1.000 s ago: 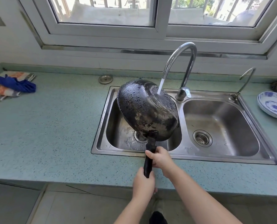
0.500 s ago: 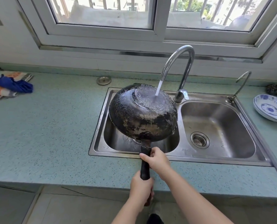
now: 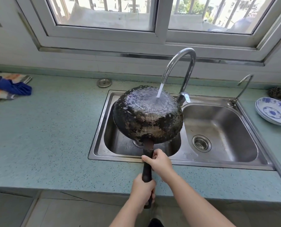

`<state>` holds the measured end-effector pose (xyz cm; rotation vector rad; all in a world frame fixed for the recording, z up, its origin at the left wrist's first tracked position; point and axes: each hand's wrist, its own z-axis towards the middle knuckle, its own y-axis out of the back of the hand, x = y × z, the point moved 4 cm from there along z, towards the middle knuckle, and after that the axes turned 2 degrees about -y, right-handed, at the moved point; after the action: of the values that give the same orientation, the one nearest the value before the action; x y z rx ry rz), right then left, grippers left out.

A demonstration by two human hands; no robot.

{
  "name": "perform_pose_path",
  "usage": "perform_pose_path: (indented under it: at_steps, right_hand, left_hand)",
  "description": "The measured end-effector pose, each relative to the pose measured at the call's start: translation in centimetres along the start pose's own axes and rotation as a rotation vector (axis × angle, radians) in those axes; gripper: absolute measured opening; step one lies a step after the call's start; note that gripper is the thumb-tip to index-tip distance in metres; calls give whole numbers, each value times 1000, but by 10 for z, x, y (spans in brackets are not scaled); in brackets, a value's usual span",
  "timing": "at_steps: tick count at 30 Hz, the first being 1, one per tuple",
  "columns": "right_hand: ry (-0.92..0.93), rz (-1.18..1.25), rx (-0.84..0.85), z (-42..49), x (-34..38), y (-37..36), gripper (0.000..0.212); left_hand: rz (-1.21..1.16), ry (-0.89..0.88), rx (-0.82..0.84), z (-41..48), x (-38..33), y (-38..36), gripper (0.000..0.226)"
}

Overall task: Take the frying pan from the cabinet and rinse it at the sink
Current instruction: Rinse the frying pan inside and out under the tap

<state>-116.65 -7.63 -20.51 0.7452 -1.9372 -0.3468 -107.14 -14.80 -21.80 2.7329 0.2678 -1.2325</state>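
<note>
Since half-second ago, pan (image 3: 147, 115) rolled flatter, underside up, stream now striking base. Pan at frame centre over left sink (image 3: 102, 141) basin; handle runs down toward viewer. Right hand (image 3: 159, 162) grip clasps handle nearer bowl, left hand (image 3: 142, 188) below at handle end.

Teal counter (image 3: 54, 136): cloths (image 3: 8, 87), sink plug (image 3: 104, 82), plates (image 3: 274, 111), scrubber (image 3: 277, 93).

You get a single view, from the camera on your head, looking forward and steeply down across the desk (image 3: 43, 128) edge into the double sink (image 3: 218, 163) close below; the wide lens also takes in the window (image 3: 159, 17) straight ahead and the floor (image 3: 71, 213) beneath you
</note>
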Motion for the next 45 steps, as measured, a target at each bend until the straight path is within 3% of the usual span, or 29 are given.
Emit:
perform_pose_path:
  at_steps: [28, 40, 45]
  right_hand:
    - [-22, 103, 18, 3, -5, 3, 41]
    - [24, -1, -11, -4, 5, 7, 40]
    - [-2, 85, 7, -2, -2, 7, 39]
  left_hand:
    - [-21, 14, -4, -4, -6, -4, 12]
    - [-66, 56, 37, -7, -8, -3, 10]
    - [-25, 25, -12, -6, -9, -7, 11]
